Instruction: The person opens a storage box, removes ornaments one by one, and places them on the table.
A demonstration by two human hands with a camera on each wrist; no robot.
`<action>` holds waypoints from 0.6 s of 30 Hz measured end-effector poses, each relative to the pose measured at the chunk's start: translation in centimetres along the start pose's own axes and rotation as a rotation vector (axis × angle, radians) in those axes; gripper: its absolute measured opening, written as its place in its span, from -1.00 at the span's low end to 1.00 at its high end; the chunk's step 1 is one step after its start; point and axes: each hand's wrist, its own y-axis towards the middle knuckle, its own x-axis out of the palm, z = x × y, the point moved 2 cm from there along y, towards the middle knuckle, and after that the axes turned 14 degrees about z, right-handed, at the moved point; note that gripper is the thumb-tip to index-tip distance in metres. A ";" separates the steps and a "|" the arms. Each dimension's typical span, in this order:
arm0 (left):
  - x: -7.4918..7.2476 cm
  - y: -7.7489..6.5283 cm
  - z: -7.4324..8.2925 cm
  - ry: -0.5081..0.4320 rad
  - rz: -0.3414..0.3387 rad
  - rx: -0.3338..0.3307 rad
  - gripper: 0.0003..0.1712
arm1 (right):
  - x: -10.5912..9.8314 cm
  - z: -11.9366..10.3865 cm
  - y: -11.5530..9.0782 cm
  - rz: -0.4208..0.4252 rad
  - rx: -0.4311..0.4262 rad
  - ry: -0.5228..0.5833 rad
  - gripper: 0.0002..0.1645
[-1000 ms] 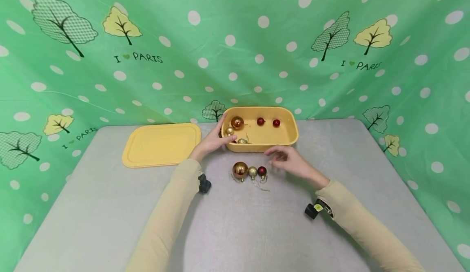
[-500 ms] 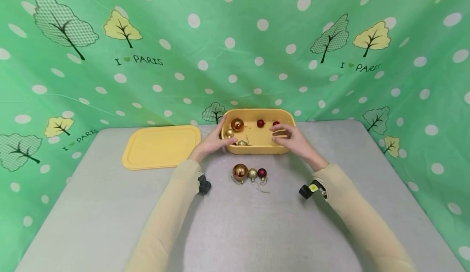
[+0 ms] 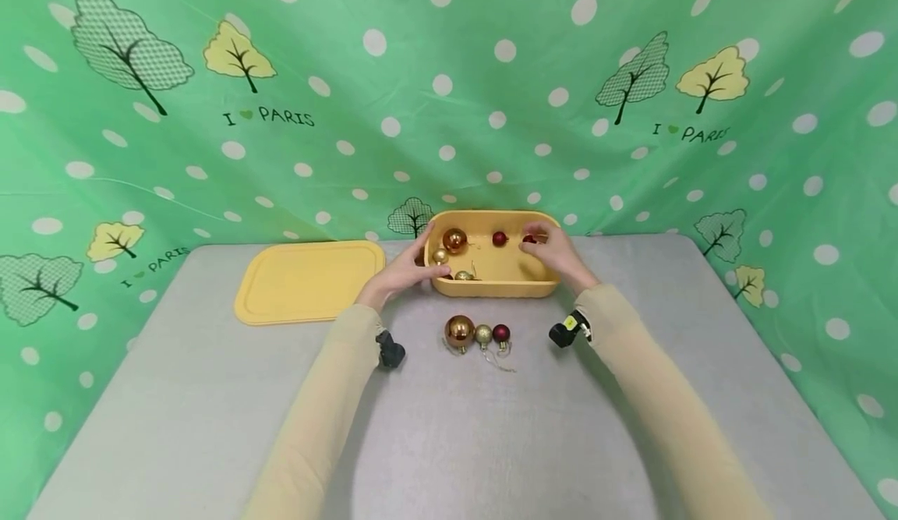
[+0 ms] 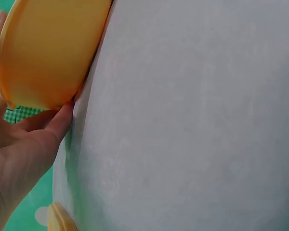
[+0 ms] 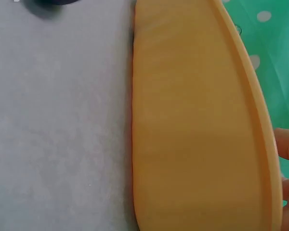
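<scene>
The left hand [image 3: 401,272] grips the yellow box [image 3: 494,289], long axis left-to-right; right hand [image 3: 556,252] at a red bauble [image 3: 529,238], grip unclear.

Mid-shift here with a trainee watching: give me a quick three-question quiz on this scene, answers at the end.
1. True or false: the lid is on the box.
2. How many balls lie in the row on the table in front of the box?
3. What colour is the ball at the right grip? a) gold b) dark red c) copper

Key:
1. False; it lies to the box's left in the head view.
2. Three.
3. b
</scene>
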 end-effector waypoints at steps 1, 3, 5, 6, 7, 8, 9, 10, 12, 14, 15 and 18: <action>0.0 0.1 0.0 -0.017 -0.007 0.004 0.18 | 0.1 0.1 0.2 0.003 0.011 -0.012 -0.49; 0.0 0.2 -0.1 -0.036 -0.013 0.010 0.16 | 0.2 0.3 0.6 0.004 0.031 -0.029 -0.48; 0.0 0.2 -0.2 -0.034 -0.013 0.016 0.15 | 0.5 0.5 1.0 0.001 0.043 -0.036 -0.46; 0.1 0.2 -0.2 -0.032 -0.013 0.019 0.15 | 0.7 0.6 1.1 -0.001 0.052 -0.030 -0.46; 0.1 0.2 -0.2 -0.031 -0.013 0.021 0.14 | 0.8 0.7 1.3 -0.006 0.060 -0.025 -0.45; 0.1 0.2 -0.2 -0.031 -0.012 0.021 0.14 | 1.0 0.9 1.4 -0.012 0.065 -0.020 -0.45; 0.1 0.2 -0.3 -0.032 -0.011 0.018 0.13 | 1.1 0.9 1.5 -0.019 0.073 -0.016 -0.44; 0.1 0.2 -0.3 -0.031 -0.011 0.018 0.13 | 1.3 1.0 1.6 -0.028 0.072 -0.013 -0.44; 0.0 0.2 -0.3 -0.028 -0.007 0.012 0.13 | 1.6 1.1 1.7 -0.049 0.077 -0.005 -0.45; 0.0 0.2 -0.3 -0.024 -0.006 0.012 0.13 | 1.8 1.1 1.6 -0.076 0.055 -0.016 -0.47; 0.0 0.2 -0.4 -0.020 -0.005 0.012 0.13 | 1.8 1.0 1.5 -0.091 0.039 -0.021 -0.48; 0.0 0.2 -0.5 -0.014 -0.007 0.012 0.13 | 2.1 1.1 1.2 -0.150 0.008 -0.021 -0.51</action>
